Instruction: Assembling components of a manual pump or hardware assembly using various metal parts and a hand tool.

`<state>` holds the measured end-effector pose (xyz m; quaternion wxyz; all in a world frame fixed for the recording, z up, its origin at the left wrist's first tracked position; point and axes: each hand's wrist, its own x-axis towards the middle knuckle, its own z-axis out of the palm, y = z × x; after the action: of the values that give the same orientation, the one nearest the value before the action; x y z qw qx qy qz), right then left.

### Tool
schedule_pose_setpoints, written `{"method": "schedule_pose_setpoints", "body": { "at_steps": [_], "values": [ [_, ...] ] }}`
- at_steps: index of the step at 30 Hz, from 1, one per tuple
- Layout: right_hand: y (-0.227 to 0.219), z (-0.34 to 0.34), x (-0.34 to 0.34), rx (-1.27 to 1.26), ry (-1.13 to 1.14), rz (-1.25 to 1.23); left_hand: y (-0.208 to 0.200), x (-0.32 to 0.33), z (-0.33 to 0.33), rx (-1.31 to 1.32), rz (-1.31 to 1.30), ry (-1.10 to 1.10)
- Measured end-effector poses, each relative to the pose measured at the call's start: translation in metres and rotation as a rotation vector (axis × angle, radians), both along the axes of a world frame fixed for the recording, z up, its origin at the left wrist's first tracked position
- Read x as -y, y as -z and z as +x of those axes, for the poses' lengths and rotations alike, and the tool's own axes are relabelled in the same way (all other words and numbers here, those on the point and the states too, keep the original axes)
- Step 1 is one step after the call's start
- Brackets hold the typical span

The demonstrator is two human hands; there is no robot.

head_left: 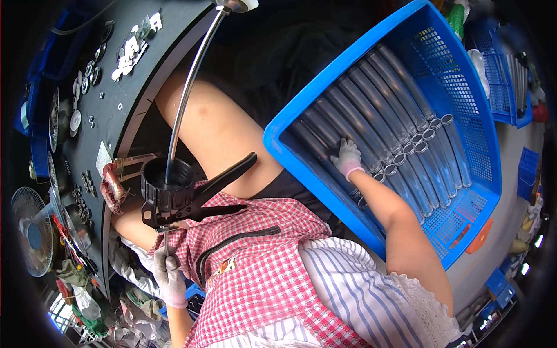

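Observation:
My left hand (pixel 168 277), in a white glove, is closed around the thin lower end of a metal rod (pixel 187 95) at the lower left. The rod runs upward through a black ribbed collar (pixel 168 184) with two black lever handles (pixel 229 181), and has a metal cap at its top end. My right hand (pixel 348 158), also gloved, reaches into the blue basket (pixel 325 180) on the right. Its fingers are apart and rest on the shiny metal tubes (pixel 371 110) lying side by side there. Some fingertips are hidden against the tubes.
A dark workbench (pixel 130 87) on the left carries white pieces, rings and small metal parts. A reddish cloth bundle (pixel 112 188) sits at its edge. A fan (pixel 32 232) stands far left. More blue crates (pixel 500 87) with tubes are at the far right.

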<state>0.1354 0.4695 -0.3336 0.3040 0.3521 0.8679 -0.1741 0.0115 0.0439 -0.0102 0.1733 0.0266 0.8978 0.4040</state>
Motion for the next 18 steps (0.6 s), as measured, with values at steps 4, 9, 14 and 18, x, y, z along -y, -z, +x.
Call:
{"method": "schedule_pose_setpoints", "body": {
  "at_steps": [4, 9, 14, 18],
  "values": [
    [0.022, -0.003, 0.009, -0.018, 0.087, 0.138, 0.006, -0.008, 0.001, -0.18, -0.068, 0.013],
    [0.01, -0.022, 0.006, 0.063, 0.153, 0.176, 0.013, -0.007, -0.006, -0.156, -0.057, -0.036],
    [-0.001, 0.014, 0.006, -0.24, 0.304, 0.087, 0.027, -0.006, -0.009, -0.156, 0.036, -0.11],
    [-0.052, 0.05, -0.014, -0.812, 0.285, 0.003, 0.033, 0.003, -0.009, -0.211, 0.039, -0.063]
  ]
}}
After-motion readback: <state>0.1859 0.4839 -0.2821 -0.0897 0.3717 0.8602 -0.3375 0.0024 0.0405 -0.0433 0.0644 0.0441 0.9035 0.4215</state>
